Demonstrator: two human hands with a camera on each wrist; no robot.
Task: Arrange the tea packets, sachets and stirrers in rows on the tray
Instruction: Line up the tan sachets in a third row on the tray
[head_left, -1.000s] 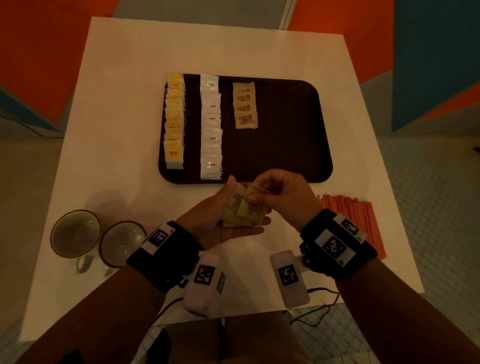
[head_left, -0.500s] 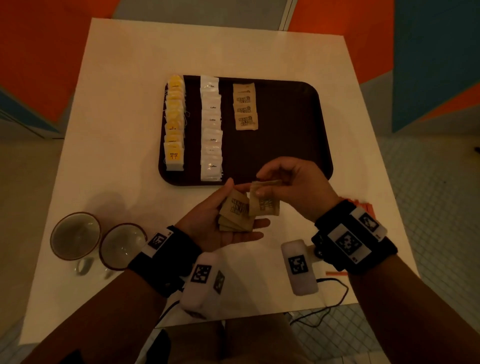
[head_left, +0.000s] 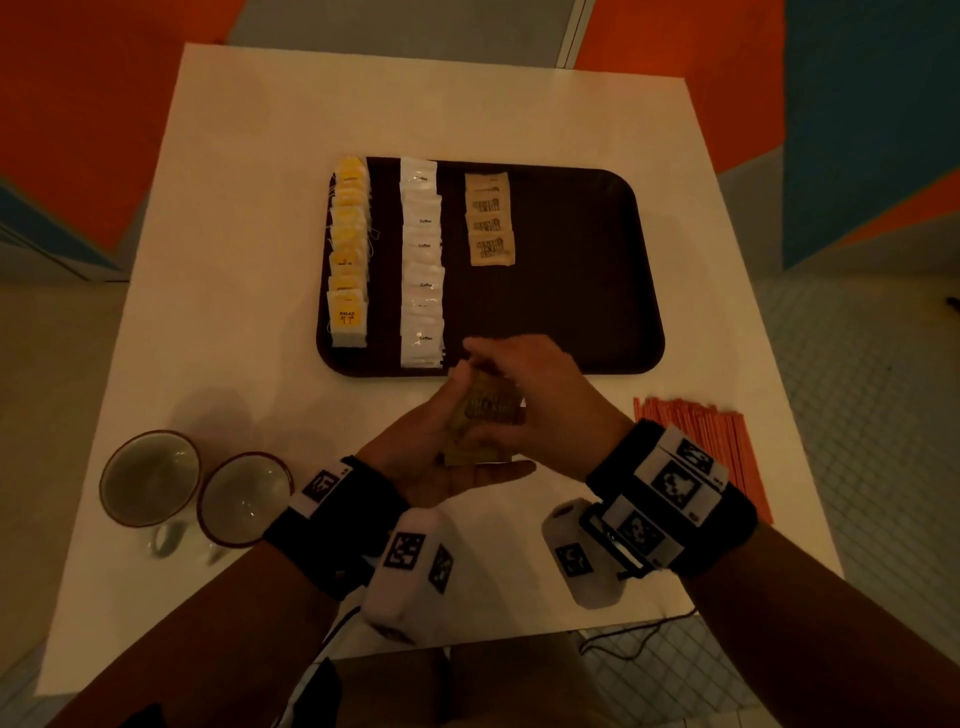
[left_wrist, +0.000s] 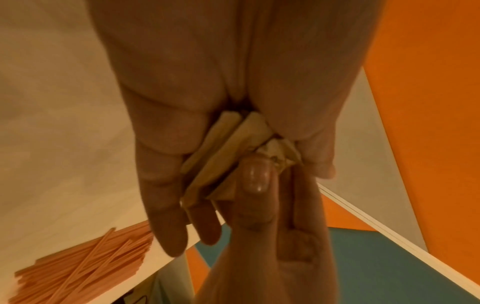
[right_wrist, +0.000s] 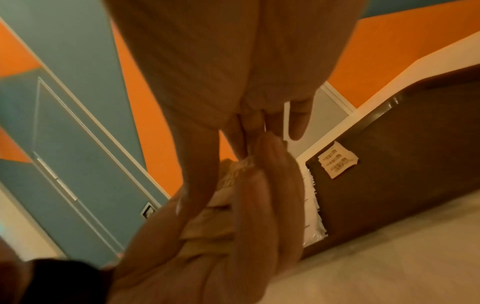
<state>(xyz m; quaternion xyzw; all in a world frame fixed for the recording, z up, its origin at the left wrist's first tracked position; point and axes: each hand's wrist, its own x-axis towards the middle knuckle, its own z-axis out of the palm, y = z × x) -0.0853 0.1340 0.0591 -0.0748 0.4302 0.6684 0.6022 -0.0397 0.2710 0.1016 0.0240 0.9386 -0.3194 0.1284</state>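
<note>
My left hand (head_left: 441, 457) lies palm up just in front of the tray and holds a stack of brown sachets (head_left: 485, 410) between thumb and palm. My right hand (head_left: 535, 379) reaches over from the right and pinches the top of that stack; its thumb (left_wrist: 255, 176) presses on the sachets (left_wrist: 228, 148). The dark brown tray (head_left: 649, 312) carries a full row of yellow tea packets (head_left: 349, 260), a full row of white sachets (head_left: 422, 270) and a short row of brown sachets (head_left: 489, 221) at its far end. A pile of orange stirrers (head_left: 696, 441) lies on the table to the right.
Two cups (head_left: 149, 478) (head_left: 244, 499) stand at the table's front left. The tray's right half (right_wrist: 415, 164) is bare. The white table's edge runs close behind my wrists, with cables hanging below.
Half a second ago my right hand held one brown sachet lifted off to the right of the stack. It is now back down on the stack in my left palm.
</note>
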